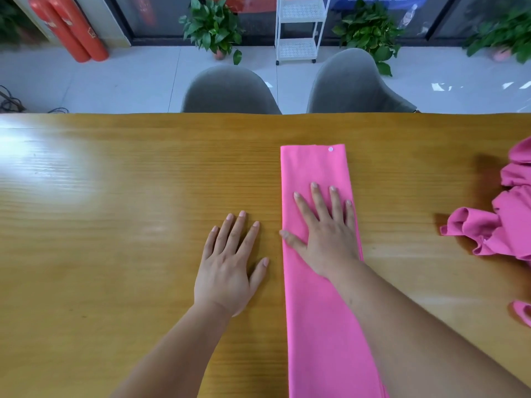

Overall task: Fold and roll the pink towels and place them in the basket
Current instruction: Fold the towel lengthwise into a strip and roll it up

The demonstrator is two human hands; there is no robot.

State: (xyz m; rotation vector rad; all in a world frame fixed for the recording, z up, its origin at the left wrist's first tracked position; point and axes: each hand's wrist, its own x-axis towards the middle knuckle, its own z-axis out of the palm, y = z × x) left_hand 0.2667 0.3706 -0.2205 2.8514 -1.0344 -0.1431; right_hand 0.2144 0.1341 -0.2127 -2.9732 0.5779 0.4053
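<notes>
My right hand (324, 234) presses flat, fingers spread, on the folded pink towel (316, 173) to smooth its creases; my left hand (230, 262) rests spread on the wooden table (115, 196).

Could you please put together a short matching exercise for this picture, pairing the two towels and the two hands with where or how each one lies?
Things
1. folded towel
2. crumpled towel
3. left hand
4. right hand

Places or states
A. spread flat on the bare table, just left of the pink strip
B. laid flat on top of the pink strip
C. a long narrow strip running away from the person
D. bunched up at the right edge of the view

Pairs: 1-C, 2-D, 3-A, 4-B
</notes>
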